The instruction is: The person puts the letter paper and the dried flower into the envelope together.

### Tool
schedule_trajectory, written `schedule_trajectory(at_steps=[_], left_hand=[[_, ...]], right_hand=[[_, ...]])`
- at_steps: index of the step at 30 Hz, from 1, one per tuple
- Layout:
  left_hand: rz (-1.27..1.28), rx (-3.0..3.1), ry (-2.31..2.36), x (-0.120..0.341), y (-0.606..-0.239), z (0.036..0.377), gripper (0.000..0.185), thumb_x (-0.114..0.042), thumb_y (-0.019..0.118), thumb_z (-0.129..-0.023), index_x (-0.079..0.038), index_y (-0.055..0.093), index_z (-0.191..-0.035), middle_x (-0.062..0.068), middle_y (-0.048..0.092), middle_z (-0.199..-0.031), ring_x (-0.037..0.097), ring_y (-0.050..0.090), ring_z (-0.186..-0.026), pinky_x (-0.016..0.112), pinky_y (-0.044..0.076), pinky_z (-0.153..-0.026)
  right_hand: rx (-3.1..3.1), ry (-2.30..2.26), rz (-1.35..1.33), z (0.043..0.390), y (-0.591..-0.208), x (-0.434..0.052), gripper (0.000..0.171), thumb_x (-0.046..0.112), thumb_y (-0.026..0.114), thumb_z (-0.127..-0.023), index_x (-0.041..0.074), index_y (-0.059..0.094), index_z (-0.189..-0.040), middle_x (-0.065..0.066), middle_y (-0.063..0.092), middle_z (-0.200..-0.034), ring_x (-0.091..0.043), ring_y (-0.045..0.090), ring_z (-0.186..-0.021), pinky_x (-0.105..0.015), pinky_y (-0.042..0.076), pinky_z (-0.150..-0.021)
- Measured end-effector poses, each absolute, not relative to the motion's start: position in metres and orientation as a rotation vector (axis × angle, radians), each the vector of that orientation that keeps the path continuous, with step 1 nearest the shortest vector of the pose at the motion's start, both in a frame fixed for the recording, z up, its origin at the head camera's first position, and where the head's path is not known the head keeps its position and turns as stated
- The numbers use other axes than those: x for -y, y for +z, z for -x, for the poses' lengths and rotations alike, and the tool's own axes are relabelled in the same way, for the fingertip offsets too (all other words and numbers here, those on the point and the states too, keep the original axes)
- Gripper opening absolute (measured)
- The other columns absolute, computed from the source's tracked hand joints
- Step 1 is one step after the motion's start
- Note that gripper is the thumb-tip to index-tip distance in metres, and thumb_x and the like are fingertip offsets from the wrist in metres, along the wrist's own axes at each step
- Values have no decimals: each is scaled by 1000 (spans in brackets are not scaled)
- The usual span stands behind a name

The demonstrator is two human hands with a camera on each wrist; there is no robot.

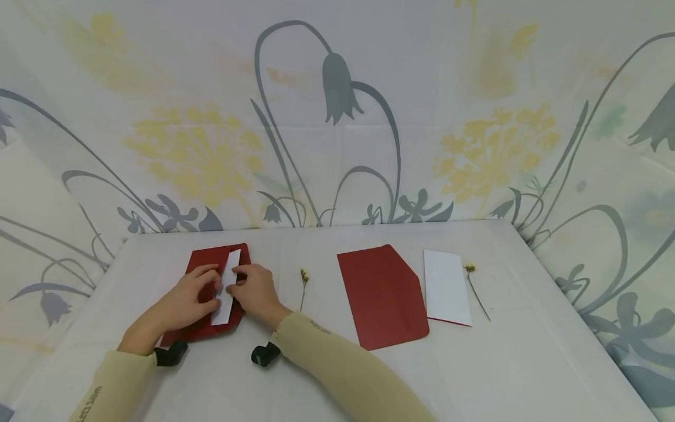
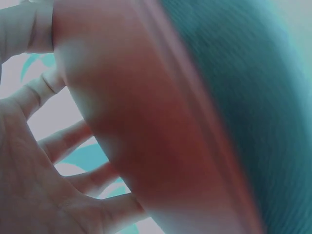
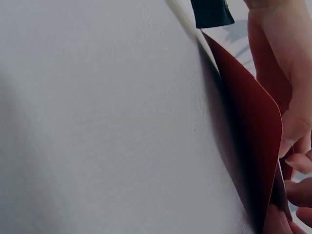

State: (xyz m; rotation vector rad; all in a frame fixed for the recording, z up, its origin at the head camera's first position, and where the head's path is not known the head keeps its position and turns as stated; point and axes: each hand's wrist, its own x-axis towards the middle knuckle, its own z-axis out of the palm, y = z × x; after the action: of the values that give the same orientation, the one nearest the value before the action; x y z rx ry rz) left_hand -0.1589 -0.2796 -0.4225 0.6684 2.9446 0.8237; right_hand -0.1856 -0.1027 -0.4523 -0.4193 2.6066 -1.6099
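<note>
On the left of the table a red envelope [image 1: 208, 256] is tilted up, with a strip of a white card [image 1: 224, 310] showing along it. The rest of the card is hidden, apparently inside the envelope. My left hand [image 1: 187, 299] holds the envelope beside the card's left edge, thumb and fingers curled. In the left wrist view the red paper [image 2: 131, 122] hides its fingertips. From the other side my right hand [image 1: 259, 293] pinches the card near its middle. The right wrist view shows the envelope's edge [image 3: 258, 122] raised off the white tabletop.
A dried yellow flower [image 1: 303, 284] lies right of my right hand. Farther right are a second red envelope [image 1: 385, 299], a white card [image 1: 447, 287] with a red lower edge and another dried flower [image 1: 477, 293]. A flowered cloth [image 1: 337, 152] hangs behind the table.
</note>
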Motion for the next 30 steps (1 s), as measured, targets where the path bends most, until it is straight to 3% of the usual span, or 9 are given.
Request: schedule_trajectory(at_steps=[4,11,18,30], left_hand=[[-675,-2939,828,277,-421,158,25,-7,74,-80,-16,54,-92,31,46,-138,51,41,-128,70,38,-97],[-667,-2950,838,275,-421,158,24,-5,73,-81,-15,54,-92,31,47,-137,51,42,-128,69,37,-99],[-648,-2958,843,276,-423,158,24,-5,72,-81,-14,54,-92,31,47,-137,51,44,-126,68,38,-99],[-669,-2967,876,277,-426,158,24,0,70,-80,-14,52,-90,31,48,-136,50,45,-126,64,40,-97]], right_hand=[[-2565,-1757,388,182,-453,98,31,2,77,-84,3,71,-114,-4,64,-107,-2,65,-85,-11,49,-68],[-2470,-1888,345,184,-458,95,26,-2,73,-86,5,73,-111,-3,73,-101,-1,68,-86,-12,51,-71],[-2433,-1931,342,184,-461,96,29,-3,71,-87,5,72,-115,-4,73,-107,-6,70,-91,-14,52,-73],[-2393,-1828,406,184,-458,97,36,2,74,-87,8,69,-123,-1,73,-111,-3,67,-101,-13,49,-81]])
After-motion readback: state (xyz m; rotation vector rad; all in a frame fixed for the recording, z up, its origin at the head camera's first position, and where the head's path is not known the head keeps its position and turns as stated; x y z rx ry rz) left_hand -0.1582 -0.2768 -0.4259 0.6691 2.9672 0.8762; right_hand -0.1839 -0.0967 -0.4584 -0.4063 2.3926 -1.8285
